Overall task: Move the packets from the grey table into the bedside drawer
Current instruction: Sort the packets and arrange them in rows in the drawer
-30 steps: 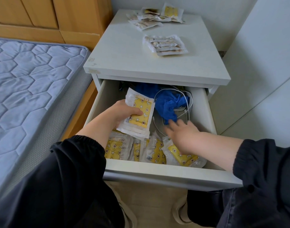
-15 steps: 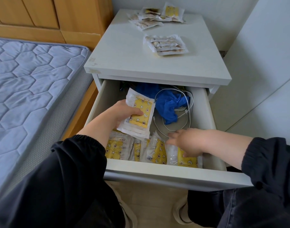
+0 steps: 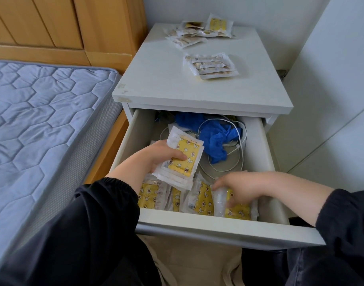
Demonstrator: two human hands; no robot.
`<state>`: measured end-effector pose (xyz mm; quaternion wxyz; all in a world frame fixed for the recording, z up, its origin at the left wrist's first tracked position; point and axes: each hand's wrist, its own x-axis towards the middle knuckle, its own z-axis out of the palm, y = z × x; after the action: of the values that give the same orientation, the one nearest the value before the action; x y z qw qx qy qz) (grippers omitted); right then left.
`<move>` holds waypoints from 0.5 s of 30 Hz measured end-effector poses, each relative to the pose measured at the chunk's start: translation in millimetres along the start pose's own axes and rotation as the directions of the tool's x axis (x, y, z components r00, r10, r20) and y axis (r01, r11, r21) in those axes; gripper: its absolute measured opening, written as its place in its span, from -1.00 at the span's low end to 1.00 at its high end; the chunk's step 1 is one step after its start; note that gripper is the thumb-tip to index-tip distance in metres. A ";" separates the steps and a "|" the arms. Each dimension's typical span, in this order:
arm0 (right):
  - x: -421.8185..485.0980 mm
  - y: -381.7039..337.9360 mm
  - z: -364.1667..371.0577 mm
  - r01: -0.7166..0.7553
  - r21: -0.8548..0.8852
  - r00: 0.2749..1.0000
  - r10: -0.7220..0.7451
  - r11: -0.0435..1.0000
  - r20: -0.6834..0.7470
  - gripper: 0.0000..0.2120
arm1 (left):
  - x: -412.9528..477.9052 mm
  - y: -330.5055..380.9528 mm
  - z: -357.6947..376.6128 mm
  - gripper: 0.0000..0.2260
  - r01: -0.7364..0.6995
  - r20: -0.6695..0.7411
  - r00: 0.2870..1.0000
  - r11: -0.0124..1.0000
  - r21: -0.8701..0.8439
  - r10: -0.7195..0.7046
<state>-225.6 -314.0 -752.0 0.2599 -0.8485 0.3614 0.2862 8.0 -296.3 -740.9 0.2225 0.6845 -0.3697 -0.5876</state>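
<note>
The bedside drawer (image 3: 218,226) is pulled open below the grey table top (image 3: 177,83). My left hand (image 3: 158,155) grips a small stack of yellow star-patterned packets (image 3: 185,155) over the drawer's left half. My right hand (image 3: 237,188) reaches down into the front right of the drawer, its fingers on a packet (image 3: 237,209) standing in the row of packets (image 3: 197,200) behind the drawer front. A stack of packets (image 3: 211,66) lies on the table top, with a looser pile (image 3: 199,32) at its far edge.
A crumpled blue cloth (image 3: 216,139) and a coiled white cable (image 3: 239,155) fill the back of the drawer. A blue quilted mattress (image 3: 42,120) on a wooden bed frame lies to the left. A white wall panel (image 3: 331,100) stands close on the right.
My right hand has drawn back from the cable area to the front right corner and lowered onto the packet row. My left hand keeps its stack in nearly the same place.
</note>
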 end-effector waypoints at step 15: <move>36.7 -42.8 -43.6 0.094 0.995 0.978 0.188 -0.016 -0.089 -0.73 | -3.3 -0.6 -9.3 -0.73 -0.046 -0.026 0.999 0.979 -0.197 0.042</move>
<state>-158.8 -333.4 -736.1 0.7392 -0.4201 0.5091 -0.1337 17.1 -294.7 -737.3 0.3065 0.6568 -0.3222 -0.6090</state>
